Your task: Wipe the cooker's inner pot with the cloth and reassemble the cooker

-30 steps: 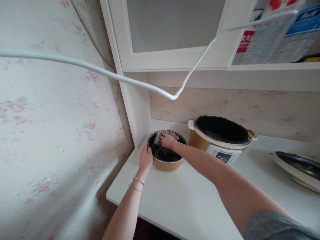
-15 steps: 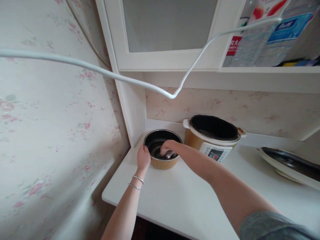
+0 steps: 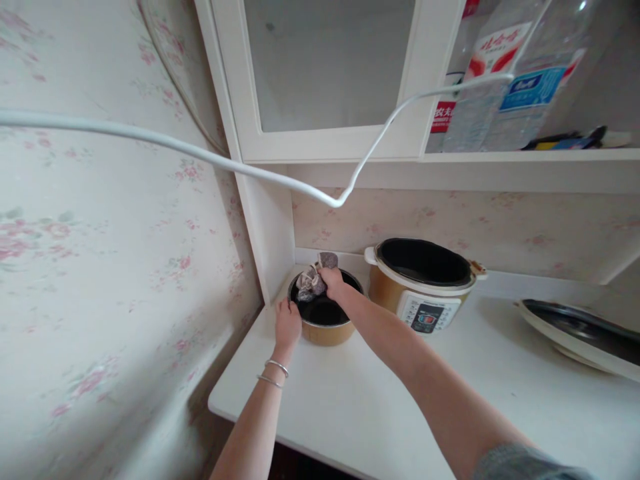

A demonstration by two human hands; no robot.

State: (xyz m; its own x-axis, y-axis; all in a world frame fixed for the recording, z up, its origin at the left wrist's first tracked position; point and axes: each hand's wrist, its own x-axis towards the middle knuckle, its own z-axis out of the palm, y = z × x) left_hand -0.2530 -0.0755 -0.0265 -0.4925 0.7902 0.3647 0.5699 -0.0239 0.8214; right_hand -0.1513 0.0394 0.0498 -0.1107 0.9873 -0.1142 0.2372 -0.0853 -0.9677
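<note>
A round inner pot point(image 3: 323, 325), gold outside and black inside, stands on the white counter near the corner. My left hand point(image 3: 287, 323) grips its near-left rim, fingers curled over the edge. My right hand point(image 3: 332, 280) is closed on a crumpled grey patterned cloth point(image 3: 310, 280) and holds it at the pot's far rim, partly raised above it. Just to the right of the pot stands the open rice cooker point(image 3: 423, 285), gold with a white rim and a control panel at its front.
A white cable point(image 3: 215, 158) sags across the view at head height. A cooker lid point(image 3: 583, 328) lies at the right edge. Bottles point(image 3: 505, 80) stand on the shelf above, beside a white cabinet door point(image 3: 325, 73). Floral wallpaper covers the left wall. The counter edge point(image 3: 300, 437) is near me.
My right hand went down into the pot with the cloth, then came back up to the far rim. My left hand stayed on the rim.
</note>
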